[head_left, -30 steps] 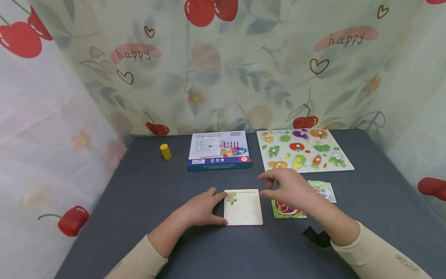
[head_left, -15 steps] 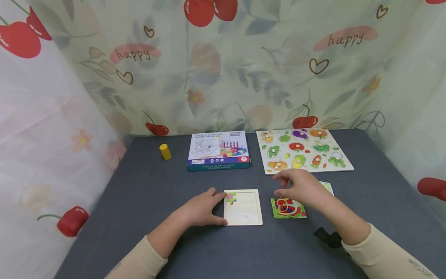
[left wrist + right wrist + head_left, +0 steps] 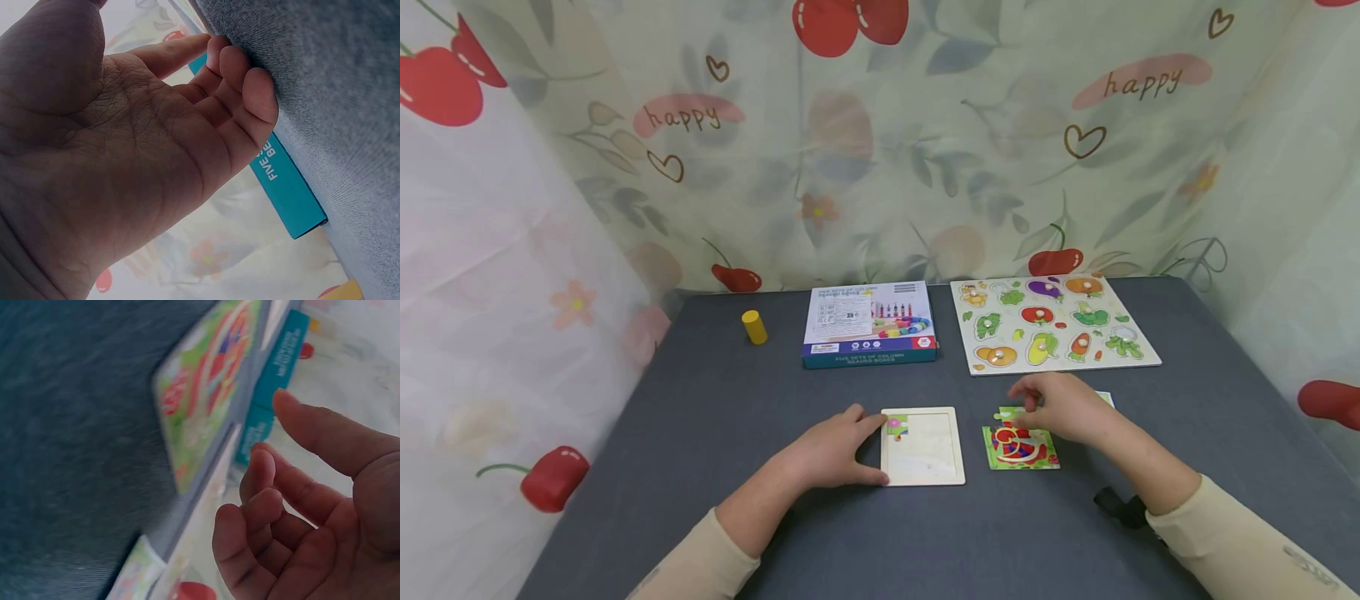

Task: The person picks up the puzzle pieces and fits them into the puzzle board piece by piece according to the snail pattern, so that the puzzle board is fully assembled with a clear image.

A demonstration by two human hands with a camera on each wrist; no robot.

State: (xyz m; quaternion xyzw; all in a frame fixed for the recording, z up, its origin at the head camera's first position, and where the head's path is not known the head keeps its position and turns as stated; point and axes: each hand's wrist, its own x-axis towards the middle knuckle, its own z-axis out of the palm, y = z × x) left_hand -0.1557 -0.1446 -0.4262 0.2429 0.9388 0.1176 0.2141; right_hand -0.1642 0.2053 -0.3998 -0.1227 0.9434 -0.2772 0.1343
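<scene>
My left hand rests at the left side of a square wooden puzzle tray, index finger and thumb touching its edge. One green and pink jigsaw piece lies in the tray's top left corner. In the left wrist view the other fingers curl loosely against the table, holding nothing. My right hand hovers over the upper right of a colourful jigsaw picture, fingers loosely bent and partly hiding it. The right wrist view shows nothing between its thumb and fingers.
Behind the tray lies a flat boxed bead set. A vegetable peg puzzle board stands at the back right, a yellow cylinder at the back left. Another printed card is mostly hidden behind my right hand.
My right hand has moved right, away from the tray, to above the jigsaw picture, uncovering more of its upper left part. The left hand has stayed at the tray's edge.
</scene>
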